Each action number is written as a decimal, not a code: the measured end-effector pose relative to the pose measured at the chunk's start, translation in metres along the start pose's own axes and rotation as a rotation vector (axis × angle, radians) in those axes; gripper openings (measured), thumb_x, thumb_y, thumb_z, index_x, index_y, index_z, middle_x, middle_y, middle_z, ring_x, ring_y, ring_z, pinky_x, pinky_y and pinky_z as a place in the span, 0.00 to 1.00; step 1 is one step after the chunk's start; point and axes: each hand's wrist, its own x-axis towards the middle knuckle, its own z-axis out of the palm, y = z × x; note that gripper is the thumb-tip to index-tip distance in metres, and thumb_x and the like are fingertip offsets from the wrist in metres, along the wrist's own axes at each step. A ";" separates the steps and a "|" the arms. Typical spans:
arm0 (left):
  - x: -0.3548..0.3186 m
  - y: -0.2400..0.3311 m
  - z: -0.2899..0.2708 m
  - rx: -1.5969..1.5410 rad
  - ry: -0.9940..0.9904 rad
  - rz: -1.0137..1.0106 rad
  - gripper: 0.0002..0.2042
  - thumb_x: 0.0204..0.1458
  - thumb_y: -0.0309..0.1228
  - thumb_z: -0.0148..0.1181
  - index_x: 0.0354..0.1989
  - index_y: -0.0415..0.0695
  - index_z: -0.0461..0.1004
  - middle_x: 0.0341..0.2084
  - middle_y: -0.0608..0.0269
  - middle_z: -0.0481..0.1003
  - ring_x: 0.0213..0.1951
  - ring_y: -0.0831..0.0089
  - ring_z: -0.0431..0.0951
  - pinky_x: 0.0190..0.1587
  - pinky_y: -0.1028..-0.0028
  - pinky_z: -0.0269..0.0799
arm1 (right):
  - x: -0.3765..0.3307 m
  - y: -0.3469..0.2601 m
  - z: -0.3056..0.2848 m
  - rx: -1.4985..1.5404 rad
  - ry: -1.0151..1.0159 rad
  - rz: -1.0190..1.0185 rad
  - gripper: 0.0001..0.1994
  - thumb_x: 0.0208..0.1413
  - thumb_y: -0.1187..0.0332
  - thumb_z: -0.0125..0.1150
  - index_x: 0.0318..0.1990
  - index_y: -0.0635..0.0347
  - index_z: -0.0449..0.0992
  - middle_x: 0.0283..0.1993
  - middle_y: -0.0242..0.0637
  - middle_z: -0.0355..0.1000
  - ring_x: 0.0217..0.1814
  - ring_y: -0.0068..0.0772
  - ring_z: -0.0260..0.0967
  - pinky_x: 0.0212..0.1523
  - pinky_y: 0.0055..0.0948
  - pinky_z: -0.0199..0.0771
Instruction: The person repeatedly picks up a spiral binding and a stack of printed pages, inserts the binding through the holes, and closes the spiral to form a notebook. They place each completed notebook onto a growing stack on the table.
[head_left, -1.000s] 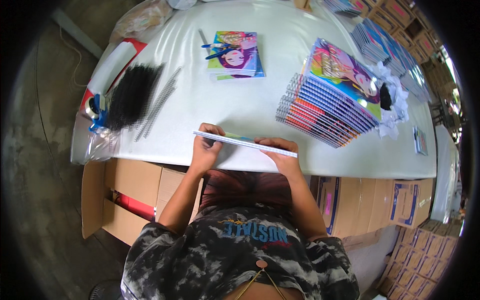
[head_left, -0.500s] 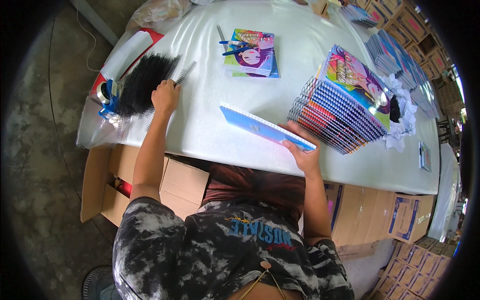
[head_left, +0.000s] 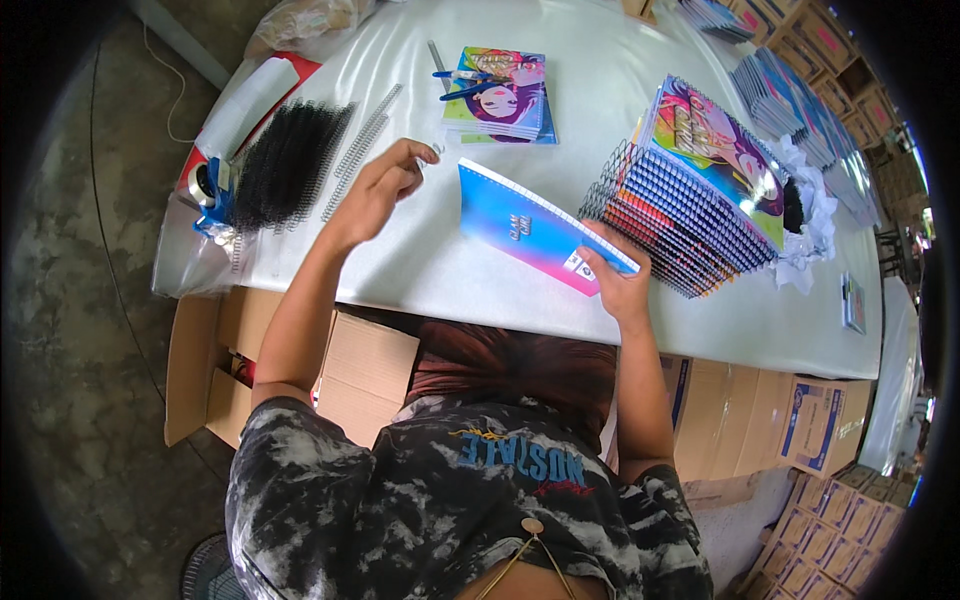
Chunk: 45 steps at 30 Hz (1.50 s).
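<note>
My right hand (head_left: 618, 278) grips an unbound notebook (head_left: 520, 222) by its lower right end, thumb on the blue-and-pink cover. The notebook is tilted above the table, its punched white edge uppermost. To its left, my left hand (head_left: 380, 195) is closed, with what looks like a wire binding coil (head_left: 431, 154) at its fingertips, seen nearly end-on. Left of that hand lie a dense heap of black binding coils (head_left: 290, 165) and a few loose coils (head_left: 362, 145). A tall stack of spiral-bound notebooks (head_left: 700, 190) with colourful covers stands beyond my right hand.
A small pile of notebooks (head_left: 510, 105) with blue pens on top lies at the far middle. A blue tape dispenser (head_left: 215, 195) sits at the left edge. Crumpled white paper (head_left: 805, 225) and more notebook stacks (head_left: 785, 95) are on the right. Cardboard boxes (head_left: 365, 375) stand under the table edge.
My left hand has left the coil heap and moved right, toward the notebook, with a coil apparently at its fingertips. The notebook has turned to show more of its cover.
</note>
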 end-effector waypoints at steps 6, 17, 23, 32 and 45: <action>0.003 -0.011 0.014 0.095 0.019 0.013 0.16 0.58 0.41 0.46 0.30 0.39 0.67 0.18 0.71 0.62 0.24 0.81 0.58 0.28 0.79 0.58 | 0.002 -0.005 0.002 -0.031 -0.009 -0.055 0.14 0.48 0.81 0.59 0.44 0.70 0.73 0.42 0.40 0.73 0.41 0.21 0.69 0.45 0.20 0.68; 0.015 0.027 0.003 0.320 -0.075 0.198 0.10 0.50 0.30 0.59 0.37 0.41 0.70 0.27 0.68 0.69 0.27 0.79 0.66 0.31 0.79 0.64 | 0.000 -0.009 0.001 0.031 0.028 -0.022 0.13 0.49 0.80 0.59 0.45 0.67 0.74 0.40 0.37 0.75 0.38 0.19 0.69 0.41 0.20 0.69; 0.023 0.052 0.006 0.811 -0.253 0.230 0.16 0.47 0.30 0.59 0.46 0.44 0.69 0.44 0.54 0.69 0.45 0.60 0.70 0.43 0.68 0.68 | -0.010 0.001 -0.006 -0.062 -0.053 0.067 0.14 0.50 0.79 0.57 0.46 0.65 0.74 0.41 0.38 0.75 0.36 0.20 0.69 0.39 0.20 0.70; 0.013 0.074 0.025 1.179 -0.211 0.321 0.20 0.42 0.30 0.62 0.45 0.43 0.67 0.43 0.58 0.69 0.45 0.59 0.71 0.47 0.66 0.66 | -0.014 0.001 0.002 -0.139 -0.081 -0.180 0.19 0.44 0.88 0.50 0.45 0.66 0.74 0.47 0.45 0.72 0.49 0.37 0.71 0.51 0.28 0.69; -0.044 -0.076 0.067 1.406 -0.161 0.775 0.48 0.41 0.69 0.42 0.61 0.38 0.52 0.62 0.33 0.41 0.63 0.35 0.34 0.58 0.39 0.22 | -0.030 0.000 0.014 -0.258 -0.006 -0.355 0.15 0.44 0.80 0.59 0.43 0.66 0.75 0.44 0.46 0.73 0.46 0.38 0.73 0.48 0.28 0.71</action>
